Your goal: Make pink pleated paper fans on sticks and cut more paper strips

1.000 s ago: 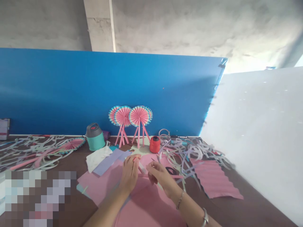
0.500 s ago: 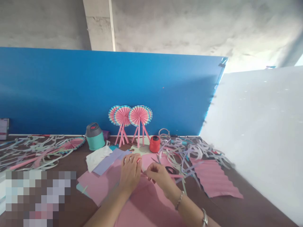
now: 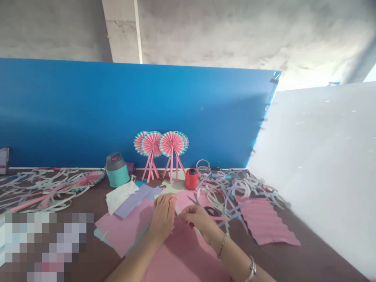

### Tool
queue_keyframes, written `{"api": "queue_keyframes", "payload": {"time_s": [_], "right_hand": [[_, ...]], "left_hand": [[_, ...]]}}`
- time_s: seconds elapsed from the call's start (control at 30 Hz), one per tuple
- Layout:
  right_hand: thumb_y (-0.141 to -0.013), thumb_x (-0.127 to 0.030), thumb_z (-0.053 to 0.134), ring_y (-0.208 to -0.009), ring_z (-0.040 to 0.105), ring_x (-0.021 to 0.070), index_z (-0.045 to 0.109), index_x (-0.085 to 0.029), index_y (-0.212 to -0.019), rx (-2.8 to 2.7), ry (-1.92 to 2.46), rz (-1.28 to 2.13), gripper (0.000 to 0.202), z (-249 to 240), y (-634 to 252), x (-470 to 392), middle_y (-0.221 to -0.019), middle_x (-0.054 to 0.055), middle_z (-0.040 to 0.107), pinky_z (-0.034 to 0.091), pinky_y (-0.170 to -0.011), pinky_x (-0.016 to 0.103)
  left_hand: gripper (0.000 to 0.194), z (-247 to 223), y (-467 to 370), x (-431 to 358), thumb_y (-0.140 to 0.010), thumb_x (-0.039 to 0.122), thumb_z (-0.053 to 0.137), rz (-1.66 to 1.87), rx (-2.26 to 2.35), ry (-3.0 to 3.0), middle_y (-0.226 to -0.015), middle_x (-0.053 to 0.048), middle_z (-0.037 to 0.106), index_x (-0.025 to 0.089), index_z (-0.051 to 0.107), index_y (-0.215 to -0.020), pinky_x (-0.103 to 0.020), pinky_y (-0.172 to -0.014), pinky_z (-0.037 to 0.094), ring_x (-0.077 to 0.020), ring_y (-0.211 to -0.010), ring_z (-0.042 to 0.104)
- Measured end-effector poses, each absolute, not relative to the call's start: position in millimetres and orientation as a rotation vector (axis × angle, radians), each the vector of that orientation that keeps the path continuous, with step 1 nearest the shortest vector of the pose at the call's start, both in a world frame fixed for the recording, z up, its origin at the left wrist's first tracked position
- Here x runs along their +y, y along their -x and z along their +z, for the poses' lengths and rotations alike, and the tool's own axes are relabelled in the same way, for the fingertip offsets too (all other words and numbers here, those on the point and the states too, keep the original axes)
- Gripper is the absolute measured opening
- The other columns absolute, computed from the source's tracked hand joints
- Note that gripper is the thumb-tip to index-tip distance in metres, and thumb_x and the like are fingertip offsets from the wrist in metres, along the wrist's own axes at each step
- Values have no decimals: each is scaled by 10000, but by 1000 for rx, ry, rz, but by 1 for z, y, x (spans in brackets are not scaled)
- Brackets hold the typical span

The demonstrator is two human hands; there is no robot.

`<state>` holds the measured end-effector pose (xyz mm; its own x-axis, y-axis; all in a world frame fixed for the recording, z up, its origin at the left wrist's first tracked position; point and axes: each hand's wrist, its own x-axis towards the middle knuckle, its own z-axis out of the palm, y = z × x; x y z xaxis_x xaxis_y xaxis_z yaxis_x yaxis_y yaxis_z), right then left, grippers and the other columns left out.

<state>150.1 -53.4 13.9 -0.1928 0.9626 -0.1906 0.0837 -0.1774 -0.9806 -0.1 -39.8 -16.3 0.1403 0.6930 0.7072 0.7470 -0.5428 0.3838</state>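
My left hand [image 3: 163, 216] is closed, its fingers curled over a small piece of pink paper [image 3: 177, 212] that shows only in part. From the right, my right hand [image 3: 199, 220] pinches the edge of that paper between thumb and forefinger. Both hands are close together above a large pink sheet [image 3: 185, 258]. Just beyond my right hand lie scissors [image 3: 212, 211] with black handles, partly hidden by the hand. Left of my left hand are a pink sheet [image 3: 129, 227] and purple paper [image 3: 135, 201].
Round pink paper fans [image 3: 172, 144] on sticks lean against the blue partition [image 3: 88, 109]. A red thread spool [image 3: 191, 180] and a teal container with grey lid [image 3: 116, 172] stand behind. Tangled paper strips [image 3: 243, 188] and pleated pink paper [image 3: 268, 223] lie right; more strips [image 3: 58, 192] lie left.
The paper between my hands shows a little more and looks lighter there. My fingers have shifted slightly; both hands stay in nearly the same place.
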Motion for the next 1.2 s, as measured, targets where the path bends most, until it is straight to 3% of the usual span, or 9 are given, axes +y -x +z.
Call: {"api": "queue_keyframes", "payload": {"time_s": [0.5,0.77,0.97,1.2], "right_hand": [[-587,-264,621,-486,420,89,580,-167,-501,-1362,1343,1431,136,6,-150,-49,-476,-33,494,318,-506,238],[-566,-170,573,-500,394,92,537,-177,-503,-1305,1299,1351,73,9,-149,-52,-499,-41,474,303,-505,241],[-527,-161,538,-523,447,100,507,-178,-479,-1226,1186,1420,59,11,-150,-52,-501,-26,513,332,-509,234],[-523,-184,536,-486,534,117,496,-182,-506,-1215,1234,1496,43,13,-150,-54,-469,-22,552,324,-467,222]], "left_hand": [[351,-20,-5,-45,-969,250,220,-1494,-1708,2377,-974,-50,651,231,567,-1025,-338,-845,462,-161,-977,586],[309,-12,0,-41,-960,212,251,-1298,-1546,2384,-905,-58,639,202,560,-953,-412,-873,398,-199,-916,564],[228,2,-1,-45,-939,213,331,-1067,-1513,2362,-914,-35,654,223,559,-926,-485,-986,270,-220,-973,535],[210,-1,-2,-45,-936,227,352,-1091,-1518,2332,-932,-15,659,235,561,-924,-472,-997,271,-214,-993,545]]}}
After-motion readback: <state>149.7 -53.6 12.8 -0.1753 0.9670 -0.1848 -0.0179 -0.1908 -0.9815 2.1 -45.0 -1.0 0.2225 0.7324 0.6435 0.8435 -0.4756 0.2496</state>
